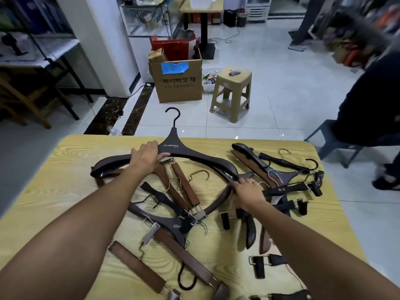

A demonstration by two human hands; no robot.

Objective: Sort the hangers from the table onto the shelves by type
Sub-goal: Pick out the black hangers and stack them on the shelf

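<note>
A large dark brown coat hanger (173, 146) with a black hook stands tilted over the far side of the yellow table (65, 191). My left hand (146, 155) grips its left arm. My right hand (247, 189) rests on the end of its right arm, fingers curled on it. Below lie several brown clamp hangers (184, 187) with metal ends. Dark clip hangers (285, 187) lie in a heap to the right. More brown clamp bars (138, 267) lie near the front edge.
Past the table stand a cardboard box (179, 81) and a beige plastic stool (232, 94) on the tiled floor. A black-framed shelf (54, 50) is at the far left. A person in dark clothes sits on a grey chair (331, 137) at the right.
</note>
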